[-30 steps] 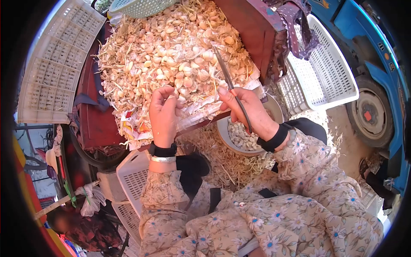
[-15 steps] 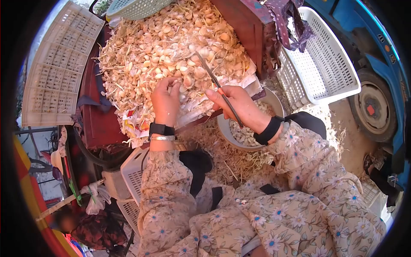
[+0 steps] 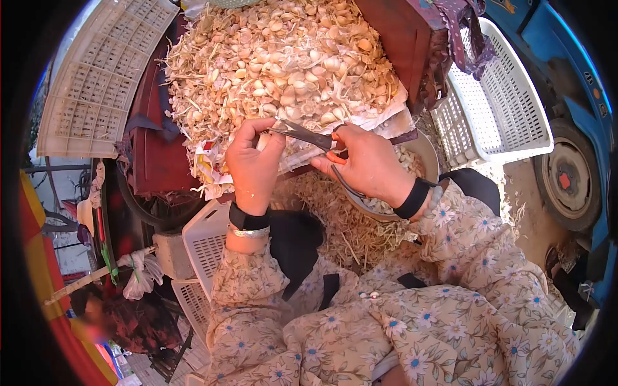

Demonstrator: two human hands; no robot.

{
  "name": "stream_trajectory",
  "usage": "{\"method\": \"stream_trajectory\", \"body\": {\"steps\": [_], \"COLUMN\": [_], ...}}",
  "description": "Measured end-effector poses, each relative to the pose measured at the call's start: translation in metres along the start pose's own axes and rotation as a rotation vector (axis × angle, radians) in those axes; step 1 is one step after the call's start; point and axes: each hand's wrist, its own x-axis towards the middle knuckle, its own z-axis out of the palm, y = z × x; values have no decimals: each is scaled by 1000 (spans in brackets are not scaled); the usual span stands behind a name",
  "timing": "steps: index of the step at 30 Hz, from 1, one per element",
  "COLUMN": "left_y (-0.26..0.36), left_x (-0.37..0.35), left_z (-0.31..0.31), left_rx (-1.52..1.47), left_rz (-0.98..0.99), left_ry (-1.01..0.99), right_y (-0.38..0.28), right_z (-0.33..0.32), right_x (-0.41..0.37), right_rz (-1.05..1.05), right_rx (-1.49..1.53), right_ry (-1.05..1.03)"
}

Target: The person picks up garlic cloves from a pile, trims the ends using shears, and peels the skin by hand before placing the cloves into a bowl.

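My right hand (image 3: 375, 166) grips a pair of dark scissors (image 3: 308, 136) with orange at the handle. The blades point left and reach the fingertips of my left hand (image 3: 252, 168). Those fingers are pinched on a small pale garlic clove (image 3: 278, 124), mostly hidden by the fingers and blades. Just beyond both hands lies a large heap of garlic cloves (image 3: 283, 71) mixed with dry skins and stalks. Below my right hand, partly covered by it, is a round bowl (image 3: 432, 157) with whitish cloves inside.
A white plastic basket (image 3: 508, 96) stands at right, near a blue vehicle's wheel (image 3: 570, 177). A pale crate (image 3: 96, 77) leans at upper left beside the dark red tabletop (image 3: 154, 174). Dry husks (image 3: 360, 238) cover the ground below. Another white crate (image 3: 209, 235) is near my left forearm.
The scissors have swung from pointing up over the heap to lie across toward my left hand, blades at its fingertips. My left hand has turned and pulled slightly back from the heap.
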Motion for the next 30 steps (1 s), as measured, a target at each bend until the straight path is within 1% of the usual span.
{"method": "stream_trajectory", "body": {"steps": [4,7,10,11,14,17,20,23,25,26,30], "left_y": [-1,-8,-12,-13,-21,-19,-18,-23,-18,-17,-23], "left_x": [-3,-5,-7,-9,-13,-14,-16,-17,-18,-18,-19], "left_z": [4,4,4,5,10,8,8,10,11,12,13], "left_rx": [34,9,44,68,37,-125,-113,-121,-149,-163,-179], "left_rz": [83,96,95,94,52,-67,-105,-12,-71,-100,-81], "left_ry": [6,-9,-49,-65,-5,7,2,31,39,41,52], "right_y": [2,1,0,1,3,0,3,3,4,4,5], "right_z": [2,-2,-7,-5,-1,-1,1,1,2,1,0], "right_x": [0,1,4,3,2,0,-2,-4,-6,-5,-5], "right_rz": [-16,16,84,76,40,-2,-12,-25,-37,-27,-2], "right_rx": [-28,-26,68,66,43,1,-42,-70,-84,-89,-89], "right_ry": [-11,-137,-330,-316,-267,-209,-151,-127,-83,-101,-154]}}
